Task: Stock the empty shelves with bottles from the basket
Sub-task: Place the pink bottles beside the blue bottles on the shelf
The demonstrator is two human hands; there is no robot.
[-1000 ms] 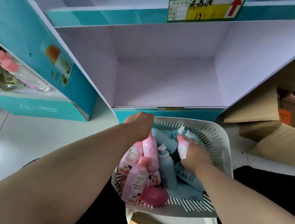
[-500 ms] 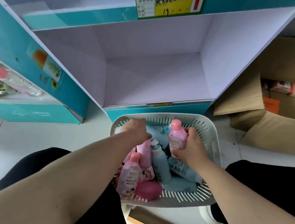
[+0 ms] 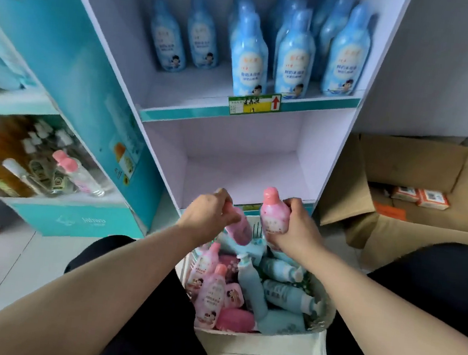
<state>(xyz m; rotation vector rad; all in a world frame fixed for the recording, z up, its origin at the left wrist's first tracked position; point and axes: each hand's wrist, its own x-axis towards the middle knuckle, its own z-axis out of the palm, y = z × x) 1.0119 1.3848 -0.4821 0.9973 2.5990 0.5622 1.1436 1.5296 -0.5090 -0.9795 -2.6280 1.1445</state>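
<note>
Each hand grasps one pink bottle above the basket [image 3: 325,310]. The right hand [image 3: 294,228] is wrapped around the body of an upright bottle [image 3: 272,211], cap uppermost. The left hand [image 3: 211,212] pinches the neck end of a second bottle [image 3: 238,229], which hangs tilted with its base pointing down toward the basket. Both bottles sit just in front of the lower shelf [image 3: 242,172], which holds nothing. The upper shelf [image 3: 205,110] already carries rows of blue bottles [image 3: 250,59]. More pink and blue bottles lie loose in the basket.

Step in hand, as judged: transfer both bottles to the lower shelf.

Procedure:
1. Carry the right-hand bottle in first. It is already upright and needs no correction.
2. Set it at the rear of the shelf, so later bottles can fill toward the front.
3. Rotate the left-hand bottle to vertical before it crosses the shelf lip. A neck pinch gives weak control; support the body if it swings.
4. Seat each base flat, then release.
5. Turn labels to face outward, matching the row above.

Caution: the shelf appears to be light board. Place bottles down; do not drop them.
</note>
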